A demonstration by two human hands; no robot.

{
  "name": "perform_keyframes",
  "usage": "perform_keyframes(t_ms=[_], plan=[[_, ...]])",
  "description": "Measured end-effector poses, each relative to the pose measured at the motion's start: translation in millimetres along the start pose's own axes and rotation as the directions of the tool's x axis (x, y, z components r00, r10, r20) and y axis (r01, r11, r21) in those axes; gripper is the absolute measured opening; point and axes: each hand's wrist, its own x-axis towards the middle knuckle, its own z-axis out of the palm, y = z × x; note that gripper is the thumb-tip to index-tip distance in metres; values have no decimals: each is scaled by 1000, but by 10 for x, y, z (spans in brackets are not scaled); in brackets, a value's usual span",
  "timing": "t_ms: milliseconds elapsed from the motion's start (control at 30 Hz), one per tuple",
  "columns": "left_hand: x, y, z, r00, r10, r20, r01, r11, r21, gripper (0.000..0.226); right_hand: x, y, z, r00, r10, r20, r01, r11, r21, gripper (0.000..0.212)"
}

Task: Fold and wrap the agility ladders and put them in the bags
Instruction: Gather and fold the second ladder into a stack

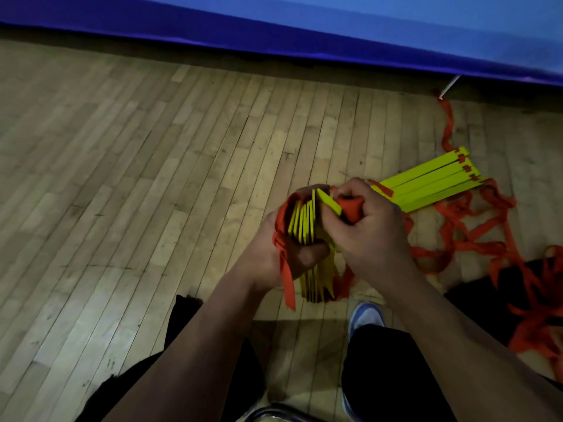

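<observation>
head view, nearest: the person's two bare forearms reach forward over dark-trousered legs, with a blue and white shoe (367, 315) on the pale wooden plank floor (122, 178) below the bundle.
landmark: the upright bundle of flat yellow plastic rungs (304, 222) held in front of the person; every place below is told from it.
left hand (280, 251): wrapped round the bundle's left side, thumb pressed across the rungs, with a flat orange webbing strap (288, 281) hanging down past the wrist.
right hand (368, 226): just right of the bundle, fingers curled round a bunch of orange webbing and one loose yellow rung (329, 202) tilted against the bundle's top.
rest of the ladder: right of and beyond the bundle, a flat row of yellow rungs (432, 184) lies on the floor, with loose orange webbing loops (472, 239) trailing toward the near right.
far side: a blue padded mat (304, 32) runs along the floor's edge, well beyond the bundle.
bags: no bag clearly visible; a dark shape at the near right cannot be identified.
handling: the rungs look stiff, thin and light, and smooth enough to slide apart unless squeezed across their flat faces; the webbing is limp and likely to tangle, so it is best gathered close to each rung.
stage: gathering seems partly done.
</observation>
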Motion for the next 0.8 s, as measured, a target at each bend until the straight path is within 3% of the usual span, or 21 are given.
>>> perform_keyframes(t_ms=[100,167,233,333,400,500,600,800], plan=[[11,-11,-39,997,-46,-57,43,998,-54,61,62,-36,-141,926,106,362,-211,942,262,14],[32,-25,-99,996,-48,-76,44,998,-52,43,74,-38,-183,882,61,467,-239,912,333,22],[36,-8,-119,994,-75,-74,67,992,-103,47,87,-40,-151,906,32,422,-159,949,271,25],[18,-10,-109,996,-78,-37,72,987,-146,81,87,-29,-128,887,53,459,-202,938,283,25],[3,-13,-127,997,-52,-61,47,996,-81,70,101,-15,-178,839,47,542,-226,936,269,21],[32,28,-144,996,-43,-73,48,996,69,40,136,-15,-226,901,31,432,-145,962,232,20],[61,29,-133,997,-38,-69,46,991,122,35,131,-21,-203,953,-20,303,-65,961,268,23],[60,2,-182,983,-30,-180,36,999,29,30,88,-113,-177,930,-112,350,6,957,289,12]])
